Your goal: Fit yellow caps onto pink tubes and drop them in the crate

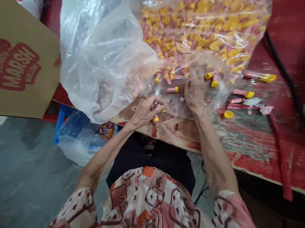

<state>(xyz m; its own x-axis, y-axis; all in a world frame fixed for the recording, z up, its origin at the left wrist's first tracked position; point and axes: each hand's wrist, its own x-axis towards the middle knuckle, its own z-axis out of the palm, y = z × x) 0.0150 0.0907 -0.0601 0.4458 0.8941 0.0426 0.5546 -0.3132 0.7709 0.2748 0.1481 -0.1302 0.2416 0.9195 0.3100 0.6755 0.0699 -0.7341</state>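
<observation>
My left hand [147, 111] is closed at the table's front edge, with small yellow-capped tubes [156, 119] showing between and below its fingers. To its right my right hand [195, 89] reaches into the mouth of a clear plastic bag [217, 98]; film and blur hide its fingertips. Heaps of pink tubes with yellow caps [201, 40] fill that bag. One loose capped tube [172, 89] lies between my two hands. On the left a whitish plastic bag [100, 42] bulges beside my left hand, with blurred contents low inside.
A cardboard box [16, 62] stands at left. Larger tubes [259, 76], a yellow cap [228, 114] and a red strip [280, 156] lie on the worn red table [265, 145]. A black cable [295, 92] crosses at right. Below sits a blue crate [60, 123].
</observation>
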